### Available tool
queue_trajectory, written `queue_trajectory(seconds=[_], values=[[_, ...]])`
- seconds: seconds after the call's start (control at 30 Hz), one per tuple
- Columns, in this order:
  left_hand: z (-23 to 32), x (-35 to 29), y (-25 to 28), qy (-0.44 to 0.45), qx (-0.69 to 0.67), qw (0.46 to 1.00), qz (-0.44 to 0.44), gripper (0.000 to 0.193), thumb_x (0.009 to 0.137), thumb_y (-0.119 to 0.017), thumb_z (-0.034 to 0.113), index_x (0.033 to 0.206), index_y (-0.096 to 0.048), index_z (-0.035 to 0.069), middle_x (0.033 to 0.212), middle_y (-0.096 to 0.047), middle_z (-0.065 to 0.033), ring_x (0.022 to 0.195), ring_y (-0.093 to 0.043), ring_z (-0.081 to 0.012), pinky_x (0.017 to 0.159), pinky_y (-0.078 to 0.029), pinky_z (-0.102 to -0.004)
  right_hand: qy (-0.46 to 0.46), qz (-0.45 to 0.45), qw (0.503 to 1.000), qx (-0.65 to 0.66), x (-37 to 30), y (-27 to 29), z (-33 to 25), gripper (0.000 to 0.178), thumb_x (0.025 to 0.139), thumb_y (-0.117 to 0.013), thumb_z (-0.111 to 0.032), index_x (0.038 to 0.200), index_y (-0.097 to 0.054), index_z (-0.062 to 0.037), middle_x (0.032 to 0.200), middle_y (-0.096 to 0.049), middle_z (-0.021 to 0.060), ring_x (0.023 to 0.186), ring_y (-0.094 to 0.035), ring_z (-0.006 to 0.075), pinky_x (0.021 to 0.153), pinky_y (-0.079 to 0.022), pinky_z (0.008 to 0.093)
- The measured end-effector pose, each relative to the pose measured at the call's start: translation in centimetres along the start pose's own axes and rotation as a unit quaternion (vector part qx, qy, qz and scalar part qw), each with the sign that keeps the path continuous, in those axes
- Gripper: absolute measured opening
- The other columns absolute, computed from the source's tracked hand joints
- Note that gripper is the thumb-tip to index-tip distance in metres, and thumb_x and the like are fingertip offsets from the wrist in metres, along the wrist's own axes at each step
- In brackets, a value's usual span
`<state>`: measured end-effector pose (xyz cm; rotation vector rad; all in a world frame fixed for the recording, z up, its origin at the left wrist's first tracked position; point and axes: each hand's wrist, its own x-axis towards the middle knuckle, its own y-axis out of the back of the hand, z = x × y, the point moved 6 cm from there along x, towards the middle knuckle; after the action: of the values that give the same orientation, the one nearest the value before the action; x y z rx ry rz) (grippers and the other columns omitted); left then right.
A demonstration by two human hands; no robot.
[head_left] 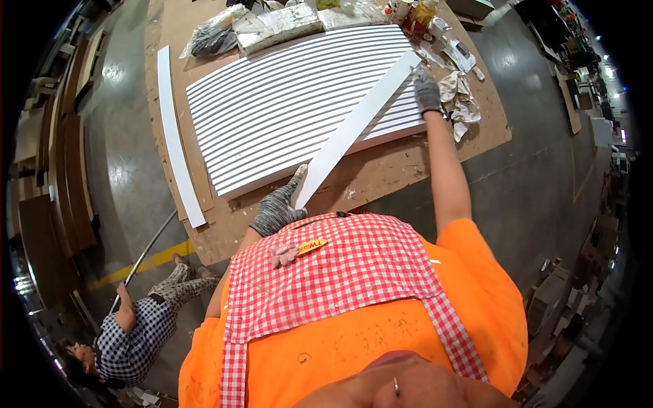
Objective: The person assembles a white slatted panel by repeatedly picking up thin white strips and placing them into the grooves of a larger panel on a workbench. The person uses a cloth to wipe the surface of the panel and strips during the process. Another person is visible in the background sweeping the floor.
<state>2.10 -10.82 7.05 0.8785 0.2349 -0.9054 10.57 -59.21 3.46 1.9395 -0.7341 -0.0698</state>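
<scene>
A flat white strip (360,126) slants across a row of white slats (292,102) lying side by side on the table. My left hand (275,209), in a grey knit glove, grips the strip's near end, one finger stretched along its edge. At the far right end, my right hand (427,92), gloved in grey too, is closed at the strip's tip; its fingertips are partly hidden. Another long white strip (176,136) lies alone along the table's left side.
The brown table (486,112) carries white-wrapped blocks (277,28), a plastic bag (214,34) and crumpled paper (459,98) around the slats. Long boards (71,170) are stacked at far left. A person (139,333) in checked clothing holds a pole (151,243) at lower left.
</scene>
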Motion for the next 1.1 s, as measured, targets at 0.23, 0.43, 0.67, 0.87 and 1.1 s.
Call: queue_trajectory(seconds=[0.23,0.43,0.67,0.87,1.1], values=[[-1.2,0.1,-0.2,0.003,0.021,1.000,0.001,0.095,0.069,-0.072,0.032,0.148,-0.018,0.034,0.115,-0.060,-0.0239,0.101,-0.062,-0.0365,0.088,-0.051,-0.0392,0.025,0.046,0.991,-0.125,2.2,1.6,0.4,0.032,0.089,-0.055,-0.030,0.101,-0.066,-0.0020,0.101,-0.065,0.0163,0.092,-0.059,0.0337,0.082,-0.045,0.0419],[-1.2,-0.3,-0.1,-0.009,0.010,1.000,0.008,0.101,0.069,-0.076,0.039,0.149,-0.014,0.029,0.126,-0.056,-0.0195,0.108,-0.060,-0.0325,0.092,-0.050,-0.0382,0.154,0.041,0.973,-0.169,-2.7,0.4,-6.0,0.017,0.088,-0.054,-0.022,0.083,-0.067,-0.0121,0.081,-0.062,0.0118,0.072,-0.058,0.0338,0.065,-0.048,0.0426],[-1.6,-0.8,0.3,0.003,-0.037,0.999,0.036,0.095,0.067,-0.078,0.041,0.146,-0.028,0.023,0.124,-0.058,-0.0183,0.104,-0.063,-0.0316,0.091,-0.051,-0.0370,0.185,0.000,0.981,-0.061,-4.0,0.4,-9.3,0.018,0.087,-0.056,-0.021,0.087,-0.065,-0.0054,0.088,-0.061,0.0140,0.084,-0.058,0.0320,0.077,-0.047,0.0420],[-8.6,-3.5,-1.3,0.050,-0.281,0.958,0.027,0.055,0.068,-0.082,0.029,0.113,-0.062,0.006,0.105,-0.066,-0.0102,0.096,-0.062,-0.0199,0.083,-0.050,-0.0325,0.216,-0.046,0.970,0.105,-6.4,-1.7,-12.0,0.014,0.082,-0.060,-0.016,0.090,-0.064,-0.0054,0.086,-0.061,0.0151,0.079,-0.059,0.0341,0.073,-0.048,0.0425],[-13.4,-8.5,-0.9,0.125,-0.480,0.868,0.035,0.034,0.075,-0.078,0.022,0.100,-0.068,0.002,0.084,-0.067,-0.0049,0.078,-0.060,-0.0116,0.072,-0.049,-0.0264,0.107,0.022,0.994,-0.007,-4.0,-1.0,-6.0,0.015,0.085,-0.063,-0.017,0.089,-0.068,-0.0038,0.087,-0.067,0.0113,0.079,-0.062,0.0254,0.078,-0.049,0.0356]])
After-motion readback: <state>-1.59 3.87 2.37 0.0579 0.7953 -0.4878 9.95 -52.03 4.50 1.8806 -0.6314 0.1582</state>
